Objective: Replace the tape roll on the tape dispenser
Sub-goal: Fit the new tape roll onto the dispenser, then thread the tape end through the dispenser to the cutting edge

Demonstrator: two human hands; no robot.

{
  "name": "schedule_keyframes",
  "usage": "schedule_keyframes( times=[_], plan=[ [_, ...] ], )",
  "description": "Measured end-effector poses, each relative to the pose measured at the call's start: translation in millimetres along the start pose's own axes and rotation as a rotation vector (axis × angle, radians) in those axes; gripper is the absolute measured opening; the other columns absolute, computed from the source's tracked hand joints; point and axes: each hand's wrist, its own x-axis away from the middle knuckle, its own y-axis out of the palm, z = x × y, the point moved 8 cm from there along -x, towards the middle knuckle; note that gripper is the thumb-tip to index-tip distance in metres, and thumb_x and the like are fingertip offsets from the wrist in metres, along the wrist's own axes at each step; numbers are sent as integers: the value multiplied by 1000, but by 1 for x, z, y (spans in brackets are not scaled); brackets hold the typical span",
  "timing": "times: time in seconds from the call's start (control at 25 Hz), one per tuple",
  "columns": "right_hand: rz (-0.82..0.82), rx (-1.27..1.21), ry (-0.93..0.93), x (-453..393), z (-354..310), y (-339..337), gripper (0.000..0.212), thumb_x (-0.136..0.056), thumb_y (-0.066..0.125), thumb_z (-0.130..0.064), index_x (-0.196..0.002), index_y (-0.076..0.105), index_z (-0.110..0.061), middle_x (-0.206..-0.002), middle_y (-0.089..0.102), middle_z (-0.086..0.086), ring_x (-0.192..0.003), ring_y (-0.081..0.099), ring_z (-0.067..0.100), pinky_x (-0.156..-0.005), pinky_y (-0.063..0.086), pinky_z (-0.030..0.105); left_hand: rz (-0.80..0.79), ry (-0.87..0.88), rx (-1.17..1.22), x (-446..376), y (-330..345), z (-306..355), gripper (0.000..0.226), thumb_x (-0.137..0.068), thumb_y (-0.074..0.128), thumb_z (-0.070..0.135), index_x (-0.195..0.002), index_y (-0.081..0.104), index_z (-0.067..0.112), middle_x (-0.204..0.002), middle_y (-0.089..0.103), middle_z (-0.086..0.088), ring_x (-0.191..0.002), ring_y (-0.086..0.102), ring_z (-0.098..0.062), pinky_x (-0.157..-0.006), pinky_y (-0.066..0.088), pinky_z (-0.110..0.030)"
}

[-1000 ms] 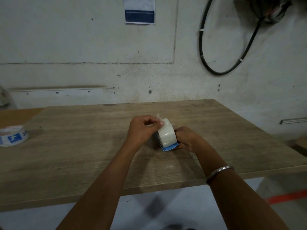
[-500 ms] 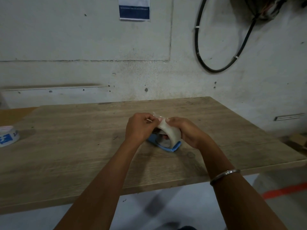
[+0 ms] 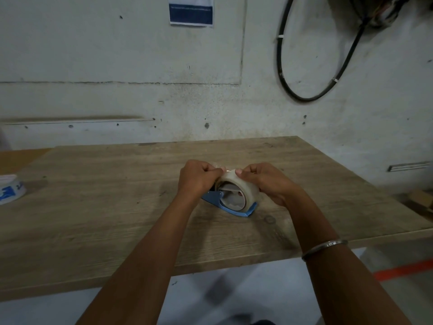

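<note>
Bare concrete wall behind, scuffed, with a black cable loop [image 3: 311,73] hung high and to the right of the dispenser and a blue-and-white paper notice [image 3: 191,10] pinned above it. Wooden plank worktop [image 3: 105,207] runs below. Blue plastic tape dispenser [image 3: 230,207] sits near the middle of the worktop, toward its front edge. Clear roll of packing tape [image 3: 243,188] stands on edge inside the dispenser frame, core facing the camera. Both hands are closed at the top of that roll: left hand [image 3: 198,179] curled into a pinch on the dispenser's left side, right hand [image 3: 264,181] curled over the roll's upper right, thumb and forefinger tips nearly meeting the left's. A sliver of clear tape glints between the two pinches; whether it is the free end being lifted cannot be told for sure. Metal bangle [image 3: 324,248] on the right forearm, nearer the camera than the dispenser. Second tape roll, white with blue print [image 3: 10,191], lies flat far to the dispenser's left at the worktop edge, untouched. Judgement: new roll appears seated, so the swap itself looks done. Left to do, likely: free the tape end and draw it forward to the cutter.
</note>
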Motion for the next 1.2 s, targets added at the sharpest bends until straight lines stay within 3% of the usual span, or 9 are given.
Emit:
schedule_keyframes(
  times=[0.08,0.24,0.36,0.48,0.64,0.76,0.84,1.0,1.2],
  plan=[
    [-35,-30,7,1,2,1,36,-89,70,-37,-88,68,-1,-82,70,12,-75,62,22,-72,50,36,6,-40,16,-4,0,-4,30,-76,82,30,-64,74,4,-62,73,-3,-55,65,-15,-60,55,-29],
    [-108,-158,-7,10,9,-3,20,-94,64,-21,-76,60,-13,-78,63,5,-74,57,17,-67,46,30,75,-176,92,-19,-12,-32,21,-73,85,23,-60,75,10,-61,74,-2,-68,75,-20,-76,63,-41],
    [-140,-211,5,16,14,-5,17,-93,64,-19,-79,60,-10,-83,63,9,-80,58,21,-72,47,33,49,-198,137,-23,-12,-39,20,-74,85,24,-59,74,14,-67,76,-5,-75,75,-25,-81,62,-45],
    [-21,-149,88,9,16,-11,19,-89,68,-23,-92,65,-5,-98,68,16,-90,63,29,-80,53,41,74,-191,173,-21,-14,-38,17,-80,77,27,-67,73,17,-80,77,-6,-80,73,-24,-83,60,-42],
    [129,195,47,2,-14,-11,41,-89,62,-48,-101,70,-10,-101,70,6,-94,65,22,-80,53,37,-5,-271,280,-22,-11,-51,20,-88,69,25,-88,74,5,-87,77,-12,-79,75,-27,-74,61,-37],
    [79,512,-87,-7,-40,13,63,-75,65,-70,-100,76,-13,-97,74,2,-87,68,17,-77,57,37,-9,-287,282,-21,-10,-54,22,-89,69,27,-87,73,6,-85,78,-9,-77,76,-26,-69,61,-35],
    [52,646,-116,-12,-41,22,65,-69,71,-70,-97,78,-12,-93,76,4,-82,69,16,-68,56,32,6,-300,282,-20,-11,-55,21,-88,71,27,-86,73,6,-85,77,-8,-76,75,-24,-66,59,-33],
    [120,455,-136,2,-30,6,49,-71,79,-57,-101,78,-19,-95,75,-6,-88,68,7,-68,52,22,4,-299,254,-20,-8,-58,20,-82,79,25,-75,71,8,-84,76,-8,-78,73,-22,-55,54,-29],
    [251,159,-239,26,-8,-8,35,-74,82,-43,-101,77,-21,-96,76,-8,-90,71,5,-79,60,28,48,-278,234,-26,-5,-59,14,-79,81,15,-70,72,9,-79,76,-13,-69,72,-24,-58,60,-34]
  ],
)
